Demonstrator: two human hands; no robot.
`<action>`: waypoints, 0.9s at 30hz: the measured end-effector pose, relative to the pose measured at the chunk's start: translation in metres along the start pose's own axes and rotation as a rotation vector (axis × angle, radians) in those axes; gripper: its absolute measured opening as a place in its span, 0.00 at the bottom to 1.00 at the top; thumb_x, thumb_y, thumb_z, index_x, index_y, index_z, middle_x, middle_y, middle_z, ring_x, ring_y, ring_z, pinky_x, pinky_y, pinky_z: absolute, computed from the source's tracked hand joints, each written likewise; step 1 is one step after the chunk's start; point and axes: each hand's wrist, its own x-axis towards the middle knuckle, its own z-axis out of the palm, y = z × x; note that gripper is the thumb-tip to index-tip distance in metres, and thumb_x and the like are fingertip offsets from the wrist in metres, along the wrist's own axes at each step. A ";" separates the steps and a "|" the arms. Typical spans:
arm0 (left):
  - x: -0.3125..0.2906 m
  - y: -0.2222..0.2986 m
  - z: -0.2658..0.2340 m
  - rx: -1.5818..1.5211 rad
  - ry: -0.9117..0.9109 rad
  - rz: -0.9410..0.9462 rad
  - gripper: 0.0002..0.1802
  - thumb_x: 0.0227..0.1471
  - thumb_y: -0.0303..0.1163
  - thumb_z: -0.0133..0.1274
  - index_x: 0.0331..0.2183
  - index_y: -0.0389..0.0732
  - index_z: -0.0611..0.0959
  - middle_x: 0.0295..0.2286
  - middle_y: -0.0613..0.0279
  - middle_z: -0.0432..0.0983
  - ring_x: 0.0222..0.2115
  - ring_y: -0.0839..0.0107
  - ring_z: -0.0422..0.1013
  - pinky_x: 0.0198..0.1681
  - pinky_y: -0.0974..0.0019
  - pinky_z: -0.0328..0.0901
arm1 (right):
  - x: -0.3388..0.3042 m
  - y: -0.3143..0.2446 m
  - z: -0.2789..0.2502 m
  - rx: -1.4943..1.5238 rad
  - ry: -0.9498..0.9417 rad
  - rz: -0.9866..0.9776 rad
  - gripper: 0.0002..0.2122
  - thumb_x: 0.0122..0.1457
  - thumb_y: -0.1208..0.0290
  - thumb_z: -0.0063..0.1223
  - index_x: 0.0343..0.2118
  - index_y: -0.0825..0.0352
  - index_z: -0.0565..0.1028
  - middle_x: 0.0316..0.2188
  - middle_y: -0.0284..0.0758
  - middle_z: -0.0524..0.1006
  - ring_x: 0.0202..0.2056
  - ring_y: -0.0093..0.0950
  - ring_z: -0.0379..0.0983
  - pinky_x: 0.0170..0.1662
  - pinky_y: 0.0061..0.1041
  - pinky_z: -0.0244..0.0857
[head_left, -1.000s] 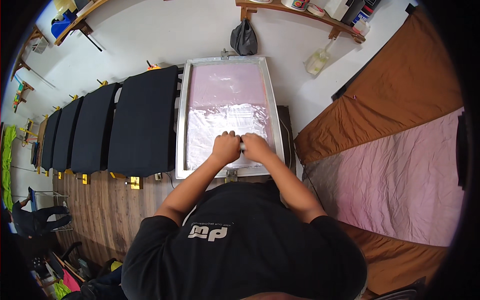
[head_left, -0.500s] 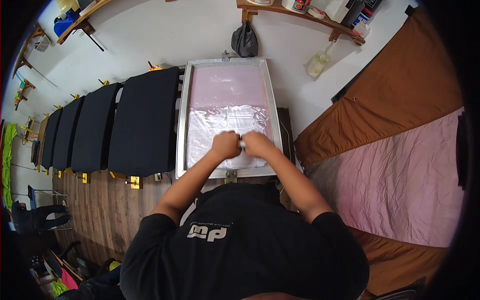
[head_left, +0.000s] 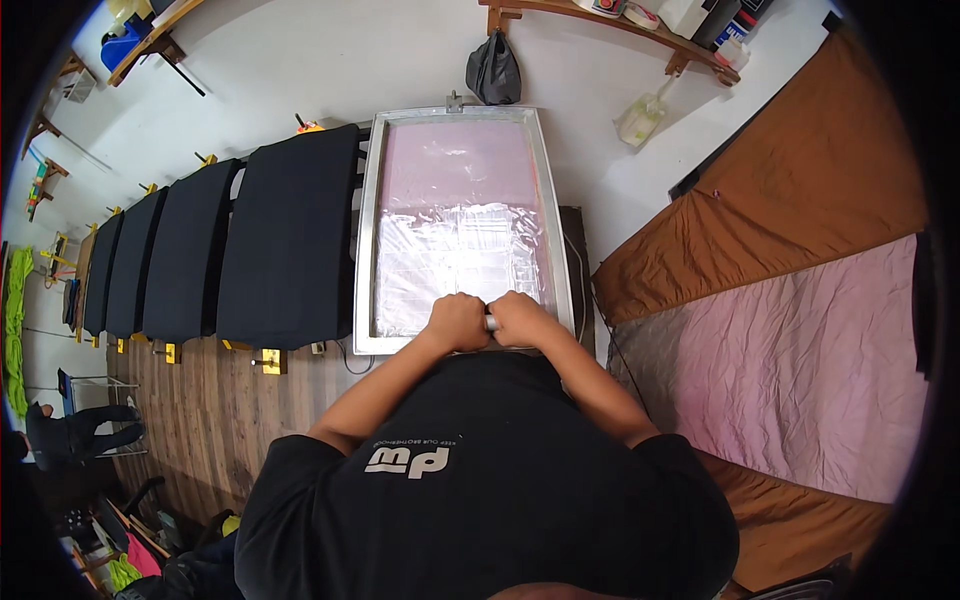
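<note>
Both my hands are closed around the grey handle of a squeegee (head_left: 491, 323), mostly hidden beneath my fingers. My left hand (head_left: 459, 322) and my right hand (head_left: 523, 321) sit side by side at the near end of a screen printing frame (head_left: 366, 245). Inside the metal frame, the far part of the mesh (head_left: 455, 165) looks pinkish. A glossy whitish, streaked film (head_left: 420, 250) covers the nearer part, reflecting light. The squeegee's blade is out of sight under my fists.
To the left stand several boards covered in black cloth (head_left: 285, 240), with yellow clamps (head_left: 268, 361). A black bag (head_left: 494, 70) hangs beyond the frame, below a wooden shelf (head_left: 620, 25). Brown and pink fabric (head_left: 800, 370) spreads at right. Another person (head_left: 80, 432) is at far left.
My two hands have drawn toward my body, from over the lower mesh to the frame's near edge. More of the glossy whitish area shows beyond them.
</note>
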 end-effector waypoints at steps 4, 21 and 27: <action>0.013 0.004 -0.021 0.016 -0.143 -0.065 0.15 0.38 0.41 0.58 0.27 0.43 0.89 0.26 0.48 0.82 0.29 0.50 0.80 0.36 0.53 0.75 | 0.017 0.018 -0.013 0.062 -0.068 -0.035 0.10 0.37 0.73 0.56 0.24 0.74 0.80 0.25 0.55 0.78 0.31 0.52 0.78 0.38 0.43 0.73; -0.007 0.002 -0.001 -0.017 0.064 0.053 0.10 0.37 0.36 0.58 0.23 0.40 0.86 0.25 0.47 0.81 0.27 0.49 0.79 0.33 0.51 0.74 | -0.004 -0.002 0.004 -0.020 0.042 0.036 0.10 0.43 0.76 0.57 0.30 0.72 0.80 0.31 0.51 0.80 0.38 0.48 0.78 0.43 0.43 0.73; 0.050 -0.013 -0.023 0.017 0.086 -0.035 0.12 0.39 0.37 0.57 0.27 0.42 0.87 0.29 0.48 0.82 0.32 0.51 0.80 0.36 0.50 0.74 | 0.044 0.027 -0.029 -0.007 0.104 0.039 0.09 0.43 0.78 0.56 0.29 0.72 0.82 0.32 0.53 0.80 0.37 0.50 0.79 0.43 0.43 0.74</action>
